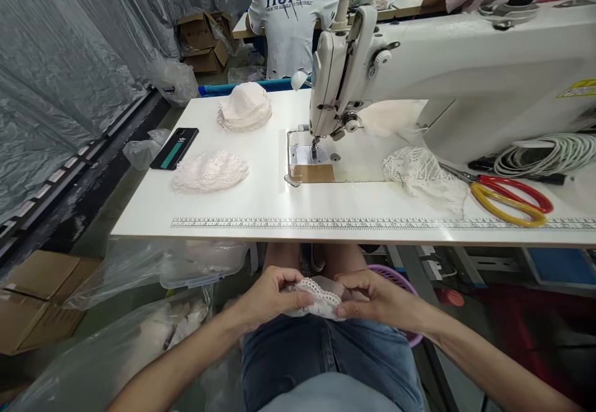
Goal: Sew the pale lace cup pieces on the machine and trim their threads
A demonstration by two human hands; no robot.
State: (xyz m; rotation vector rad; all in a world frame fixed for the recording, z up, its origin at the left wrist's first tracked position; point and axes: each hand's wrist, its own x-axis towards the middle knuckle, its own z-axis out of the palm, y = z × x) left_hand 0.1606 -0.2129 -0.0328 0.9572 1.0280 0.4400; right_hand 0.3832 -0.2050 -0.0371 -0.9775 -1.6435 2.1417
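Note:
Low over my lap, below the table's front edge, my left hand [270,297] and my right hand [377,300] both pinch a small piece of white lace fabric [316,297]. Fingers of both hands are curled closed on it. On the white table [261,204] above lie a flat pile of pale pink lace pieces [209,172], a taller stack of pink pieces [244,108] farther back, and a bunch of white lace [421,173] right of the needle. The white sewing machine [442,71] stands at the right.
A black phone [175,147] lies at the table's left edge. Red and yellow scissors [507,198] and coiled white cable [544,154] sit at the right. Plastic bags [139,331] and cardboard boxes [37,300] fill the floor left. A person in a white shirt [291,8] stands behind.

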